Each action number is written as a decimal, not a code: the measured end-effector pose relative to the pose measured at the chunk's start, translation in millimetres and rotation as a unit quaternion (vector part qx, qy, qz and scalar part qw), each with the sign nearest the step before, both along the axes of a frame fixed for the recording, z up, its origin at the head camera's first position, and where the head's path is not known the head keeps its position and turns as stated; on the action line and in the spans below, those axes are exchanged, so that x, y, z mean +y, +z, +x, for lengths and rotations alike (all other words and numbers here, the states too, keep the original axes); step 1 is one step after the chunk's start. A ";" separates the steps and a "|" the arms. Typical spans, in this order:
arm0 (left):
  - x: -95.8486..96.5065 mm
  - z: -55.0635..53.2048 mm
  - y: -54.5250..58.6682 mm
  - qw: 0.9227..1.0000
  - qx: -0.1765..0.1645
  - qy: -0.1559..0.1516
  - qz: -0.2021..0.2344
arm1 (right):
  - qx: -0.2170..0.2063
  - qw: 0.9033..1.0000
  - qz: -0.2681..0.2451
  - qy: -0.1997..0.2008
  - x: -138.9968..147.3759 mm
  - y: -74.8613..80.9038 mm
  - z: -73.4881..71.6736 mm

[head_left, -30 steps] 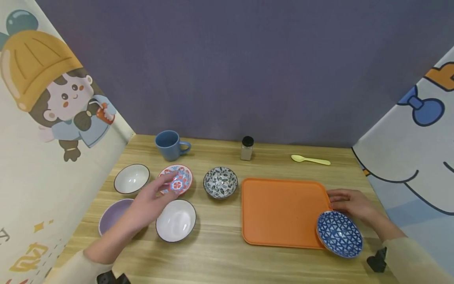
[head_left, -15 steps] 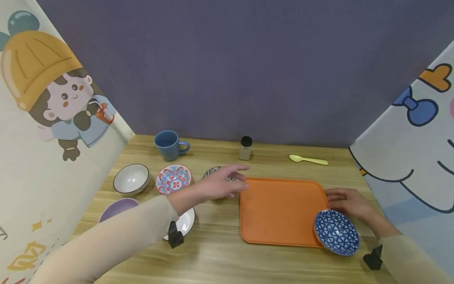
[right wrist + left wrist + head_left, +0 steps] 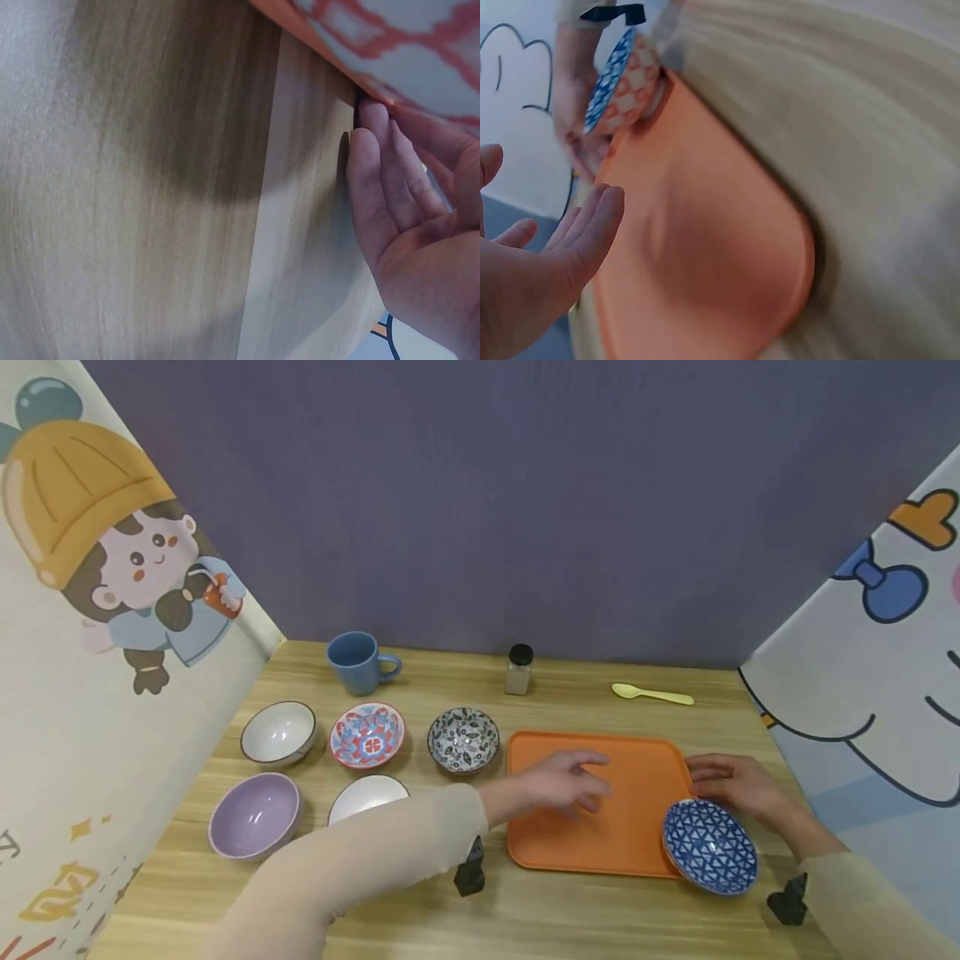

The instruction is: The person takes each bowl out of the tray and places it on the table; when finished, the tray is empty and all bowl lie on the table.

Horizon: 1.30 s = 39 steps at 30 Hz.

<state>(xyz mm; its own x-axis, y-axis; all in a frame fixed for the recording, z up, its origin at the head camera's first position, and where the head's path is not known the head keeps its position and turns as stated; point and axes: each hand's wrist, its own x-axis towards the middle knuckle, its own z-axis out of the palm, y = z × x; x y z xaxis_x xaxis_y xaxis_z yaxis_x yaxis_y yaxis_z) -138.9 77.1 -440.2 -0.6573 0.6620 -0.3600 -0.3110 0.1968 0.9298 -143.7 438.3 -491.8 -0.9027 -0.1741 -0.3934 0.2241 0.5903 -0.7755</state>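
Observation:
My left hand (image 3: 566,781) reaches over the orange tray (image 3: 637,768) with spread fingers and holds nothing; in the left wrist view those fingers (image 3: 592,229) show above the tray's surface. At the tray's right edge is my right hand (image 3: 738,785), its fingers loosely bent. Close beside it a blue-and-white patterned bowl (image 3: 711,847) leans, tilted, across the tray's front right corner. The bowl's outside (image 3: 634,94) has an orange-red pattern. In the right wrist view, the right fingertips (image 3: 367,142) lie right at the orange edge, under the bowl's side.
Left of the tray stand a black-and-white patterned bowl (image 3: 463,741), a red-and-blue patterned bowl (image 3: 367,737), a purple bowl (image 3: 255,817) and two white bowls, one partly hidden by my sleeve. Behind are a blue mug (image 3: 356,664), a black-lidded jar (image 3: 519,672) and a yellow spoon (image 3: 652,695).
My left hand has moved right, from over the red-and-blue bowl, past the black-and-white bowl, to above the tray. The right hand, tray and tilted bowl have stayed in place.

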 end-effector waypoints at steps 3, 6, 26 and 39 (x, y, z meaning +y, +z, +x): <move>16.2 5.5 -12.0 1.000 -0.021 -0.004 0.008 | -0.002 1.000 -0.003 0.003 -0.1 -0.8 -0.1; 29.7 9.5 -24.5 0.999 -0.038 -0.006 0.016 | -0.002 1.000 0.001 0.004 -0.3 -0.4 0.2; 87.2 25.3 -45.2 0.996 -0.092 0.022 0.009 | 0.022 0.998 0.049 0.016 -1.8 4.3 -1.2; 99.1 30.7 -49.2 0.994 -0.101 0.038 0.014 | -0.003 1.000 0.014 0.019 3.0 3.2 -7.3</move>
